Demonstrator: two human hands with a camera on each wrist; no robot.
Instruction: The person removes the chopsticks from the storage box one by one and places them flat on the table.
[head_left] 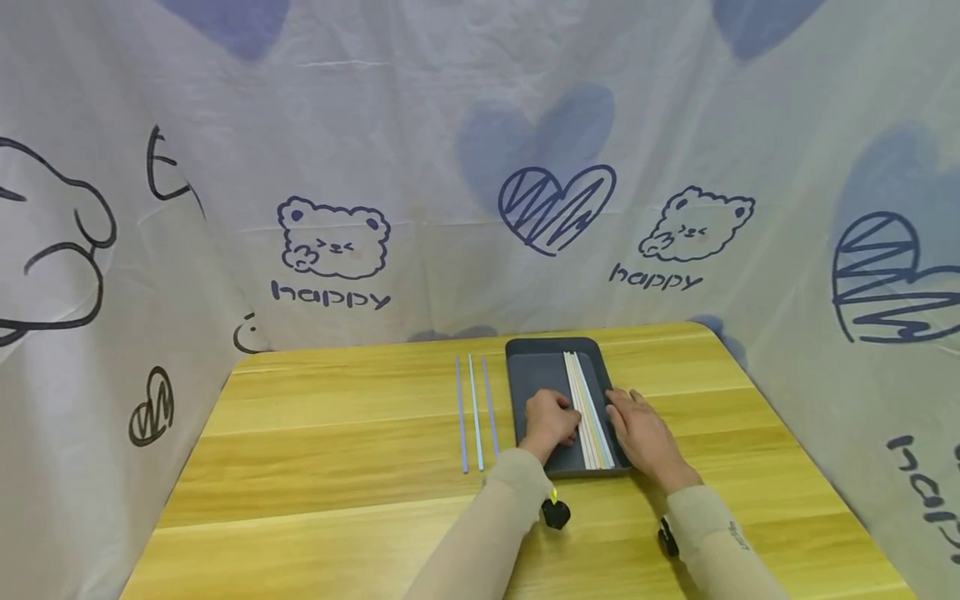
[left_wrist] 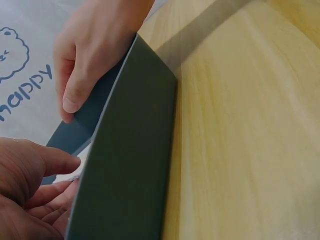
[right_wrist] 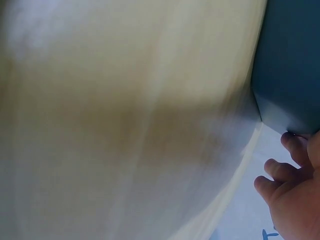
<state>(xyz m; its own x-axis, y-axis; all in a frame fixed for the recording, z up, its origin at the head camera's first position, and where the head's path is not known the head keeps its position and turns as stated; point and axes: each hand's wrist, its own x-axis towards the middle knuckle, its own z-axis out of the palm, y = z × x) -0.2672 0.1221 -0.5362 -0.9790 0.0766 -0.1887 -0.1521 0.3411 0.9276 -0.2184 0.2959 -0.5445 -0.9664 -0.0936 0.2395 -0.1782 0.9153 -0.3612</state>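
On my worktop [head_left: 315,433], three blue strips [head_left: 476,412] lie loose, left of the dark tray [head_left: 536,367]. My left hand [head_left: 550,421] sits inside the tray, its grip curled at the pale strip bundle [head_left: 587,408]; whether it pinches any, I cannot tell. My right hand [head_left: 641,429] rests released along the tray's right edge.
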